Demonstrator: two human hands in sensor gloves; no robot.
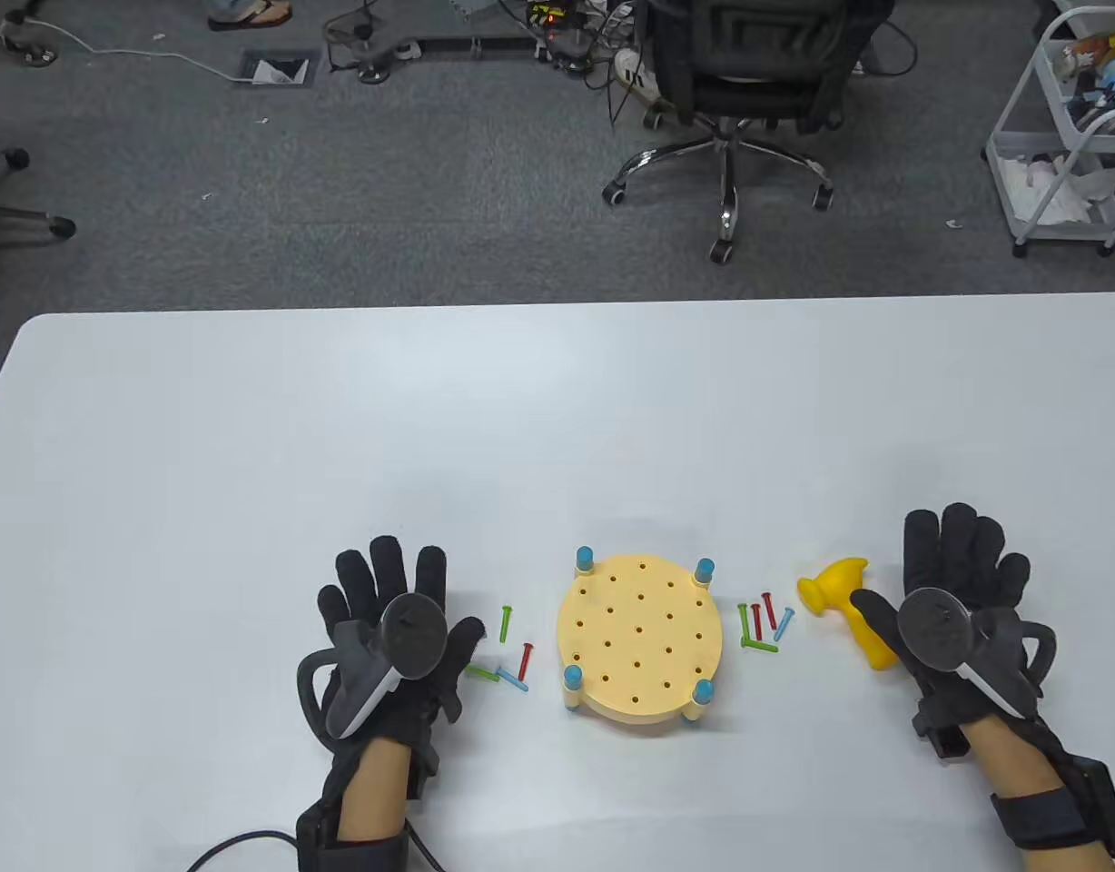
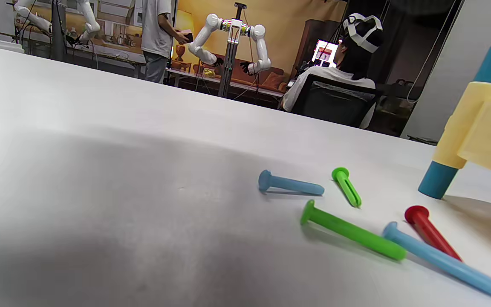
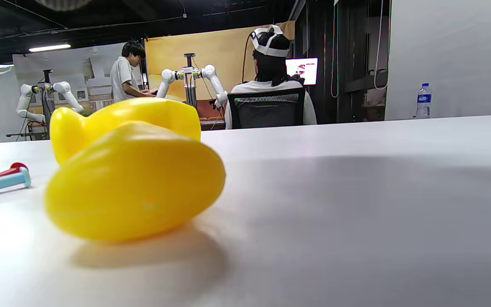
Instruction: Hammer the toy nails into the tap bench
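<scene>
A round cream tap bench (image 1: 639, 640) with many holes and blue-capped legs stands near the table's front; one leg shows in the left wrist view (image 2: 463, 136). Several toy nails (image 1: 512, 649) lie left of it, also in the left wrist view (image 2: 350, 230). Several more nails (image 1: 762, 622) lie to its right. A yellow toy hammer (image 1: 853, 609) lies further right and fills the right wrist view (image 3: 130, 170). My left hand (image 1: 394, 618) lies flat and open beside the left nails, holding nothing. My right hand (image 1: 962, 590) lies flat and open beside the hammer, thumb next to its handle.
The white table (image 1: 557, 409) stretches far back from the toys. Beyond its far edge stand an office chair (image 1: 730, 100) and a white cart (image 1: 1066, 136) on the floor.
</scene>
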